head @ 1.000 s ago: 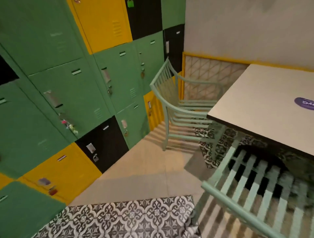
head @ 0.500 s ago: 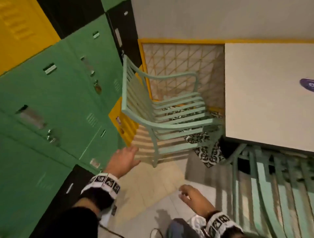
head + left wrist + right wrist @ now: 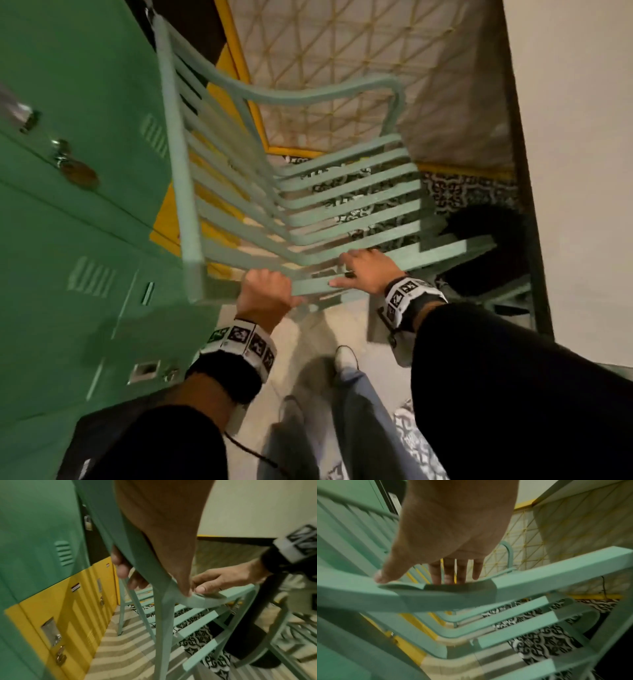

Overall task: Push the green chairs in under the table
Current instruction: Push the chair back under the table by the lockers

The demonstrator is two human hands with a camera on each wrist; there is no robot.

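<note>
A pale green slatted chair [image 3: 342,192] stands between the lockers and the white table [image 3: 582,137], its seat facing the table. My left hand [image 3: 265,291] grips the near armrest close to the backrest corner, and the left wrist view shows its fingers [image 3: 122,568] curled round the frame. My right hand [image 3: 363,270] holds the same armrest further forward. Its fingers [image 3: 450,573] hang over the far edge and its thumb lies on top. Part of a second green chair [image 3: 283,649] shows at the right, by the table.
Green lockers [image 3: 68,171] with padlocks run close along the left, and yellow lockers [image 3: 51,615] stand below them. The table's black pedestal base [image 3: 486,246] sits just past the chair's front. My shoe [image 3: 346,356] is on the pale floor behind the chair.
Both hands have reached forward from open air and taken hold of the chair's near armrest. The view has come closer and now looks down over the chair.
</note>
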